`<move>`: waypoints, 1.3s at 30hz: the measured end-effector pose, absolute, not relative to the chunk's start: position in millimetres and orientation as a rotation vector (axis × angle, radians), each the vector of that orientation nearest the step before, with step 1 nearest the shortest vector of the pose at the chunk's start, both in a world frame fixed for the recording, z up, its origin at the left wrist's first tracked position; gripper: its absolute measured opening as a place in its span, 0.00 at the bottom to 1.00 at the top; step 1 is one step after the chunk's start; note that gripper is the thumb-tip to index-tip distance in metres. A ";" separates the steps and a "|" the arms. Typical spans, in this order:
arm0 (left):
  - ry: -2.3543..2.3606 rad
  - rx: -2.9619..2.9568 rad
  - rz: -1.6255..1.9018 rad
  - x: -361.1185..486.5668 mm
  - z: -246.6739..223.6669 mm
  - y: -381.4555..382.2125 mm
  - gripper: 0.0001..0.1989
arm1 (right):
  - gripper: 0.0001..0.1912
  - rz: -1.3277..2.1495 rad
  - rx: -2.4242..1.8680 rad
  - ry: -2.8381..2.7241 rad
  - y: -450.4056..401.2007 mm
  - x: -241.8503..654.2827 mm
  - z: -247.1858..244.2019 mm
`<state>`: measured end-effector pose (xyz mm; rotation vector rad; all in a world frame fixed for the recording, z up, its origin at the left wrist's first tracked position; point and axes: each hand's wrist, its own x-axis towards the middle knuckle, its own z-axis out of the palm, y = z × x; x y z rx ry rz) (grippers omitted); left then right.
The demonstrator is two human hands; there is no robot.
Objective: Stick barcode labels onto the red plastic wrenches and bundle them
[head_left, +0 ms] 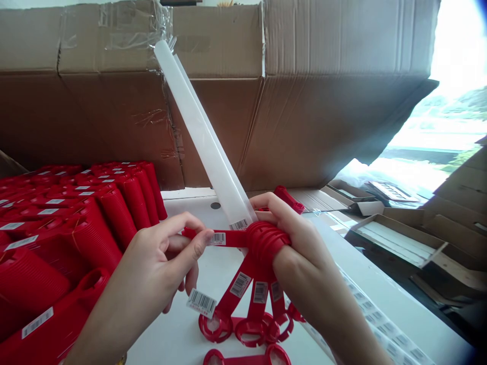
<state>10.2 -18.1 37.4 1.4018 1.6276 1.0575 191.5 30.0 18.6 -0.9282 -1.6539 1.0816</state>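
While gripping a bundle of red parts (268,242) in the closed right hand (294,228), pinches the end of one red strip (236,239) between thumb and forefinger of the left hand (155,256). Located at center, in front of the body, over a white table (171,339). On the left-pointing strip, just beside the left fingertips: a barcode label (218,239). Below the right hand, fanned out downward: further strips of the same bundle, each with a barcode label, ending in open red rings (215,338). Under the left fingers, near the leftmost ring: another barcode label (201,303). Cannot tell what bears it.

Behind the bundle, slanted up and to the left: a long white strip (201,132), with a barcode near its lower end; bottom end hidden. At the near edge, apart from the bundle: one loose red part (245,361). Beyond the right hand: another red part (291,200), partly covered.

To the left, packed in rows: red stacks (95,233) with white barcode labels on top. To the right, partly behind the right forearm: a label sheet (391,324). At the back, across most of the width: a large cardboard box (213,111). Farther right: an open carton (397,238) with white contents.
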 end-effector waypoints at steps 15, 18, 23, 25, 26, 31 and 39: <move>2.154 1.591 1.277 -10.2 25.5 -14.6 0.25 | 0.11 1.082 -1.034 -1.561 54.3 186.1 15.0; 2.234 1.413 1.863 -8.6 28.7 -24.5 0.18 | 0.11 1.088 -1.052 -1.528 57.7 187.6 17.1; 1.880 1.764 2.137 6.0 7.8 -3.1 0.28 | 0.10 1.064 -1.018 -1.487 55.3 187.0 18.3; 1.793 2.007 2.054 14.1 -4.4 10.6 0.31 | 0.10 1.070 -0.989 -1.459 52.7 185.7 18.1; 1.752 2.074 2.035 18.4 -9.7 16.2 0.31 | 0.11 1.079 -0.970 -1.447 51.1 184.7 17.9; 1.689 2.061 2.101 32.5 -23.3 26.2 0.35 | 0.09 1.100 -0.902 -1.446 43.3 177.4 15.3; 1.447 2.089 2.404 20.0 -24.9 39.6 0.26 | 0.08 1.128 -0.870 -1.427 49.6 176.0 10.2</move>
